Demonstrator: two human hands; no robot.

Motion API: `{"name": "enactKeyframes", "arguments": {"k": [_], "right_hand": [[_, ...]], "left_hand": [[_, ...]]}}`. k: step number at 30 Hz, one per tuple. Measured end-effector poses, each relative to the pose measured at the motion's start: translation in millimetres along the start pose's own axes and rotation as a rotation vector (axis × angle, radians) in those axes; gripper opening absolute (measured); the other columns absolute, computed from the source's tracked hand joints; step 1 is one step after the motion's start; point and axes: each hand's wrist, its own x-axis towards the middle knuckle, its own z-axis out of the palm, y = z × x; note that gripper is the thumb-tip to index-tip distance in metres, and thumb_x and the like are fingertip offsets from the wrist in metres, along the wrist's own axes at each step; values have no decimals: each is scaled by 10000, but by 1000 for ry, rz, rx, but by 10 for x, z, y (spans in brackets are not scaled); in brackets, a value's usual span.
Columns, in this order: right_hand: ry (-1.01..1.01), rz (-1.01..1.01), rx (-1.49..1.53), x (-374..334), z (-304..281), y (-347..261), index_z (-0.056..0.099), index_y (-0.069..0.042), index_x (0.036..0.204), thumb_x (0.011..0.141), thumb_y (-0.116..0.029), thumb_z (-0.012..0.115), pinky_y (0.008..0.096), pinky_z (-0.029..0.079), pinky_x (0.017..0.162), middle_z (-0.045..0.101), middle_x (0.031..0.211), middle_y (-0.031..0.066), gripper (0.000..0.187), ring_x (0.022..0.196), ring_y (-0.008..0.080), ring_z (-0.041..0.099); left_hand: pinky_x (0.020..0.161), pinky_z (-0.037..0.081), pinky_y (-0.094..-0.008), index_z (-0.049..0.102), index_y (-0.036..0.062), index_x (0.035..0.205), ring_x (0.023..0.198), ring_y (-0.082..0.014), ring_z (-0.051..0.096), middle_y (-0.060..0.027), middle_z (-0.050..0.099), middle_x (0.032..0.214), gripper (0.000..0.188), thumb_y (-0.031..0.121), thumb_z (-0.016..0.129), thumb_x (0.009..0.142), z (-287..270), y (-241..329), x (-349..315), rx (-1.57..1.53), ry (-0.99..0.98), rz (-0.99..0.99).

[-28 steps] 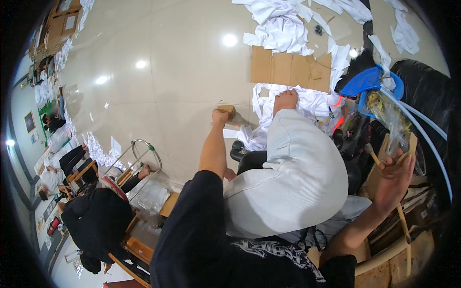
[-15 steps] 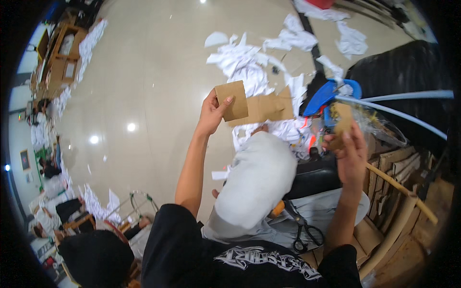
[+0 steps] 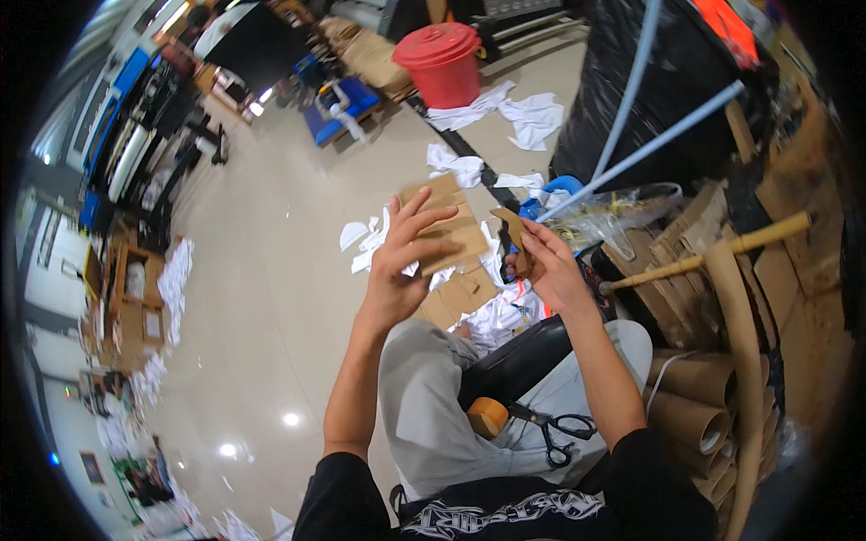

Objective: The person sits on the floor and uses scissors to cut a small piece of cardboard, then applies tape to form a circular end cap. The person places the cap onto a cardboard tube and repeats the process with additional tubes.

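Observation:
My left hand holds a flat square piece of brown cardboard up in front of me. Its fingers lie spread across the near face, and the thumb is hidden. Close on its right, my right hand pinches a smaller, curved cardboard strip between thumb and fingers. A narrow gap shows between the two pieces. On my lap rest black-handled scissors and a roll of yellowish-tan tape. Beyond my knees a larger cardboard piece lies among white scraps.
On the right, a wooden stick crosses stacked cardboard, above several cardboard tubes. A big black bag and pale blue pipes stand farther off. A red lidded bucket is at the back, near a blue platform.
My view has swung to the right. Both hands have come together, and the left has turned so its fingers now cross the cardboard's near face. Both pieces stay held.

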Motion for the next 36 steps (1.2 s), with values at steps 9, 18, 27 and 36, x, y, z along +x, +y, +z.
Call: {"name": "enactKeyframes", "arguments": {"k": [9,18,27,36], "right_hand": [[32,-123,199,-50,-96,-232,617,-41,1210,1026,-159,594,393,614,834,702,1095,89,219,1011,243,722],[72,-133,134,-30,-158,-221,589,-55,1166,1023,-178,585,383,595,758,675,1021,88,188,881,216,705],[77,-143,-9,-4,-61,-122,584,-29,1199,1044,-186,558,376,581,809,656,1096,82,222,934,195,688],[52,-171,-232,47,62,81,615,7,1197,1002,-123,651,294,533,892,692,1134,71,237,1020,119,650]], "left_hand": [[958,532,-347,755,67,993,1249,-322,625,-202,476,1508,400,-210,585,759,823,79,146,-193,137,-161],[818,525,-253,646,-38,1136,946,-128,657,-72,684,1087,210,-63,637,928,960,206,58,-774,301,-522],[789,582,-277,643,10,1101,917,-119,661,-58,663,1066,197,100,738,955,923,-144,-188,-922,295,-725],[803,608,-317,424,56,1444,1036,-195,683,-137,594,1309,554,13,684,956,814,-192,-293,-863,295,-725]]}}
